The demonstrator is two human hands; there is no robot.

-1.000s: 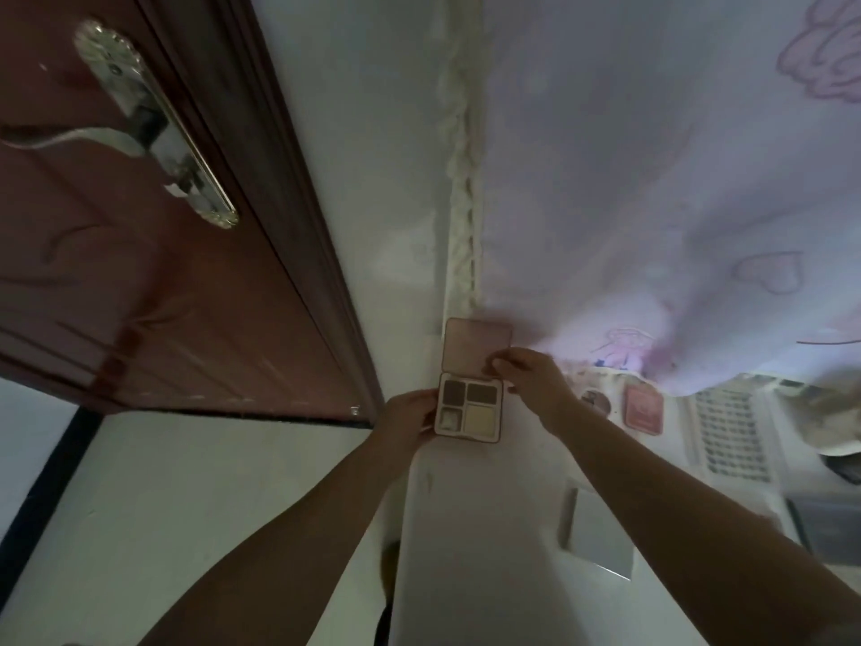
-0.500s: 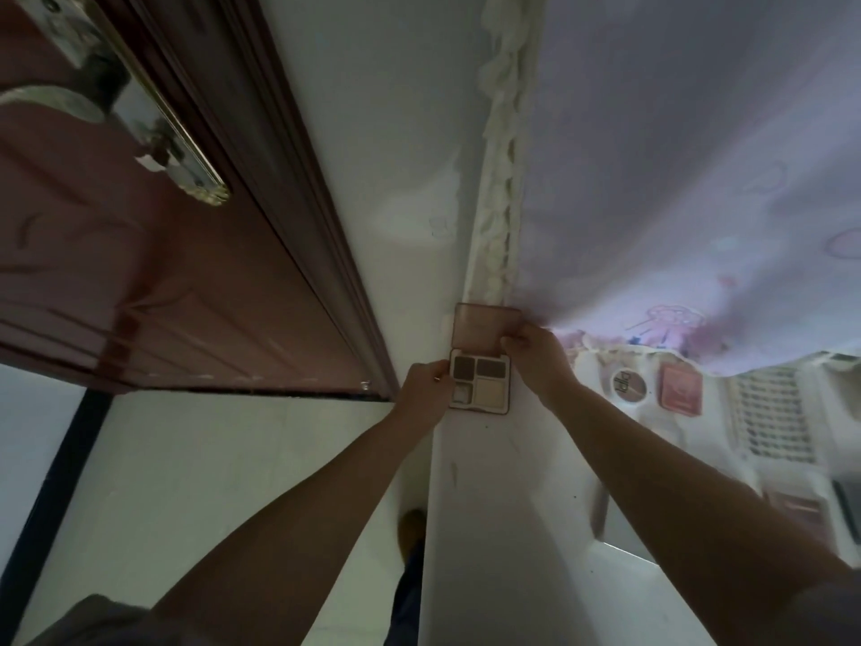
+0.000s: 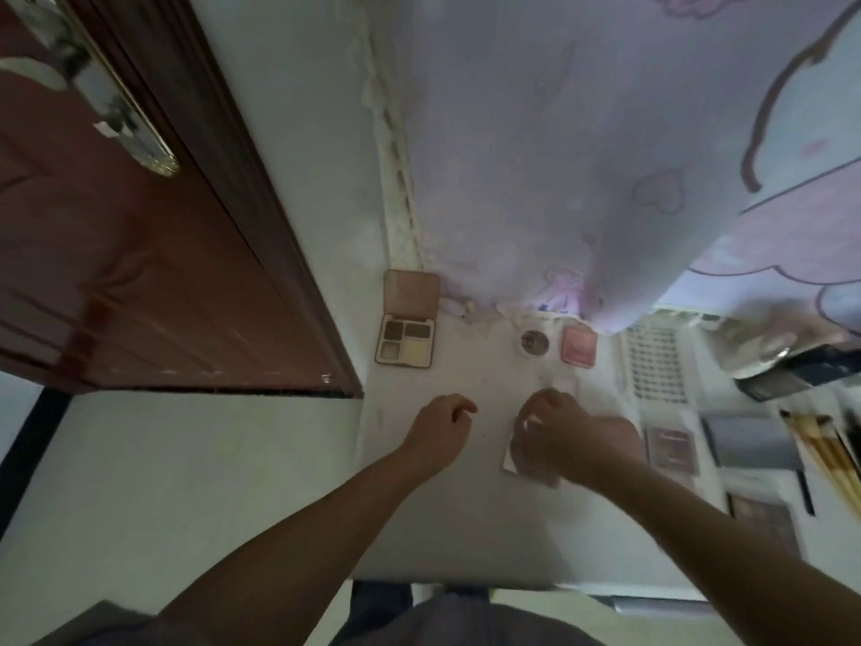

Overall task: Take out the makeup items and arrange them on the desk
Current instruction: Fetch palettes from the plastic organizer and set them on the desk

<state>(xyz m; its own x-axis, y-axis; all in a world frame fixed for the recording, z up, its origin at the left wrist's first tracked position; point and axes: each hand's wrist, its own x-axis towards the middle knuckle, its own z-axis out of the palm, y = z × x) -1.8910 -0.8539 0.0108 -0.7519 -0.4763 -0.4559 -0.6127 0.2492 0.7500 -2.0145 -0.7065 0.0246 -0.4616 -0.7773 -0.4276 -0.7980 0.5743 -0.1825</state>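
Both hands withdrawn from the open brown four-pan eyeshadow palette (image 3: 406,331), now left at the far left corner of the white desk (image 3: 466,519), lid propped upright against the wall beside the lace-edged lilac curtain (image 3: 582,146); four pans visible inside, two dark above, two pale below. Left hand (image 3: 435,433) hovering over bare desktop with fingers loosely curled, gripping nothing. Right hand (image 3: 566,433) curled down onto a flat pale rectangular case (image 3: 512,452), fingertips seemingly pinching it, though blurred and not fully clear. Farther back, a small round white-rimmed compact (image 3: 534,342) just beside a glossy pink square blush case (image 3: 578,345), both near the curtain hem. To the right, a clear plastic tray of false lashes in rows (image 3: 654,366), a mauve rectangular palette (image 3: 673,449), a grey matte rectangular case (image 3: 750,440), another dark palette (image 3: 764,517) nearer the front edge, and a bundle of pale wooden-handled brushes (image 3: 820,452) at the right edge. Crumpled silvery pouch (image 3: 768,352) at the far right, contents hidden. Reddish-brown wooden door (image 3: 116,254) with a metal handle plate (image 3: 107,95) on the left, close beside the desk corner.
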